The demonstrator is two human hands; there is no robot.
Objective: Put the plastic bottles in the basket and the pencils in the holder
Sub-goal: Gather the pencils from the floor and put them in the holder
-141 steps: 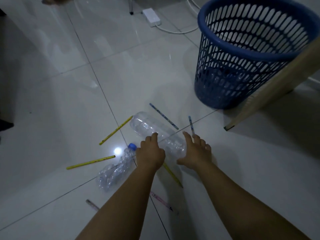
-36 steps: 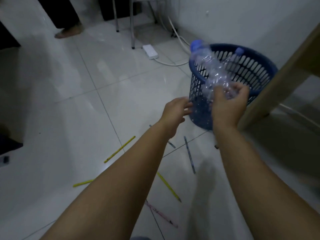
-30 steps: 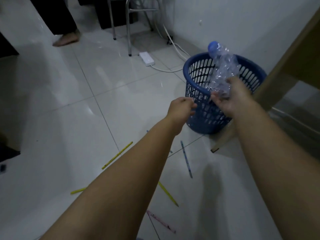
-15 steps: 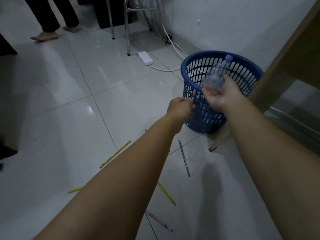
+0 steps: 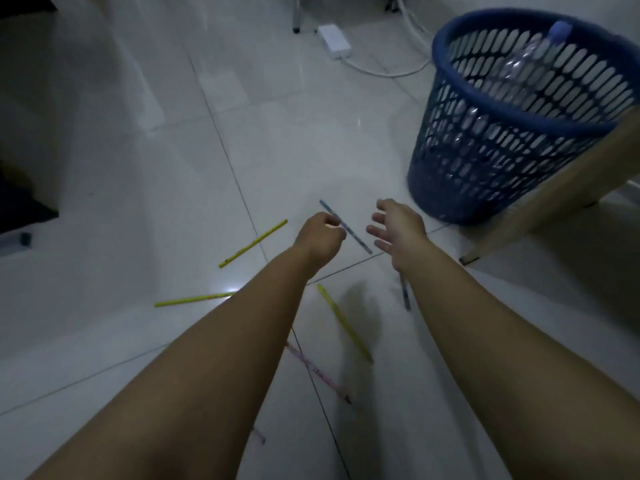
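A clear plastic bottle (image 5: 526, 60) with a blue cap leans inside the blue mesh basket (image 5: 446, 140) at the upper right. Several pencils lie on the white tile floor: a blue one (image 5: 358, 239) between my hands, another blue one (image 5: 405, 296) partly under my right forearm, yellow ones (image 5: 252, 243) (image 5: 194, 299) (image 5: 346, 323) and a pink one (image 5: 318, 372). My left hand (image 5: 320, 237) is curled into a loose fist right beside the blue pencil. My right hand (image 5: 398, 226) is spread and holds nothing. No pencil holder is in view.
A slanted wooden leg (image 5: 554, 199) stands against the basket's near right side. A white power strip (image 5: 334, 36) with a cable (image 5: 381, 69) lies at the back, by a metal chair leg (image 5: 296, 15). A dark object (image 5: 20, 202) sits at the left edge.
My right hand let the bottle go into the basket and came down. Both hands now hover low over the pencils, and my view has tilted down to the floor.
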